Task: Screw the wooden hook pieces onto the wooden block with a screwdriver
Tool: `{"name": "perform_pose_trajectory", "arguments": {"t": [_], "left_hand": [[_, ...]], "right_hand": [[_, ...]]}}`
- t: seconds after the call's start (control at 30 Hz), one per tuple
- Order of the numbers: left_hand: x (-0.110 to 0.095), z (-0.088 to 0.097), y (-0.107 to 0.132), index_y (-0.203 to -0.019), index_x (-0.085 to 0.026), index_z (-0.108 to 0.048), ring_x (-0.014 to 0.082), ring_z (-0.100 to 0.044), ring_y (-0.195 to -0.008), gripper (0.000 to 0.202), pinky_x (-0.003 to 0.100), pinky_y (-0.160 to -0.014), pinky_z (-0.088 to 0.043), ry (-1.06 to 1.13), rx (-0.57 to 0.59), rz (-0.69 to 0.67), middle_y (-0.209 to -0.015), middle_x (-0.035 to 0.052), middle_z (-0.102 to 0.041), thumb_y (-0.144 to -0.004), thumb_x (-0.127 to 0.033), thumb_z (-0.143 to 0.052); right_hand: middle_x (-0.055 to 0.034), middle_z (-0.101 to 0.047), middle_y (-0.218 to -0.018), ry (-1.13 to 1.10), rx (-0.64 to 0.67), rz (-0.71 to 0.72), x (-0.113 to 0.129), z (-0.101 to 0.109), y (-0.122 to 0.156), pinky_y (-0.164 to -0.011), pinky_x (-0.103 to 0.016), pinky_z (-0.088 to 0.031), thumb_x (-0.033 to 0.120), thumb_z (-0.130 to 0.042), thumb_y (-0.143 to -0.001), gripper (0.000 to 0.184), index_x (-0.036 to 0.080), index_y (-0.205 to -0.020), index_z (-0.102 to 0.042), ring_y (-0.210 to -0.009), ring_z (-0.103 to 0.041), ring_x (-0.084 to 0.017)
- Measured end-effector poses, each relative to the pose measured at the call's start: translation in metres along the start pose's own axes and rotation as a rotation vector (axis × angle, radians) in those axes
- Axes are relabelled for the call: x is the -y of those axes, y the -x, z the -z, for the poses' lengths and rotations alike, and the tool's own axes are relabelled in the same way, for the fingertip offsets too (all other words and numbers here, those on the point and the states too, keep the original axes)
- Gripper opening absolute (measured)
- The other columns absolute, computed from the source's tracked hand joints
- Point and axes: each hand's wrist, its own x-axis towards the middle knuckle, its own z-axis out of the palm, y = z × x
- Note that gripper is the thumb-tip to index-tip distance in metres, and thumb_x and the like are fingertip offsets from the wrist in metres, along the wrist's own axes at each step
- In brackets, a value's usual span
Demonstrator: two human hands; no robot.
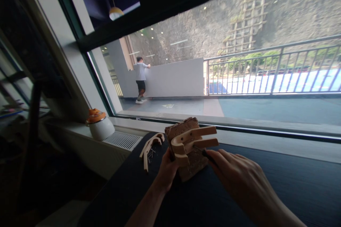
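Note:
My left hand [168, 171] grips the left side of a rough brown board [192, 170], which is held tilted up over the dark table. Light wooden curved pieces [183, 138] lie against the board's face, with dark holes in them. My right hand [234, 168] is closed around the dark handle of a screwdriver [209, 156]. Its thin shaft points left and meets the lower curved piece. To the left on the table lie more curved wooden pieces [147, 150], with several screws [151, 155] beside them.
The black table [266, 156] stands against a window sill [239, 136]. A white pot with an orange top [99, 126] sits on the ledge at left, near a vent grille [122, 140]. Beyond the glass, a person [140, 76] stands by a low white wall [176, 79] and a metal railing [279, 69].

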Motion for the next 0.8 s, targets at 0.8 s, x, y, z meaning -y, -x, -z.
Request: {"name": "perform_pose_trajectory", "arguments": {"t": [0.8], "left_hand": [[-0.004,-0.005,0.002,-0.101,-0.018,-0.069,0.0220,-0.066,-0.089,0.051,0.029,-0.081,-0.051,0.050,-0.027,0.011,-0.095,0.0050,-0.073,-0.054,-0.020,-0.087]], "right_hand": [[-0.0025,-0.062,-0.085,0.069,-0.007,-0.035,0.004,-0.004,0.000,-0.054,-0.029,-0.036,0.009,-0.048,-0.085,0.017,0.021,-0.098,-0.052,-0.067,-0.060,-0.018]]}}
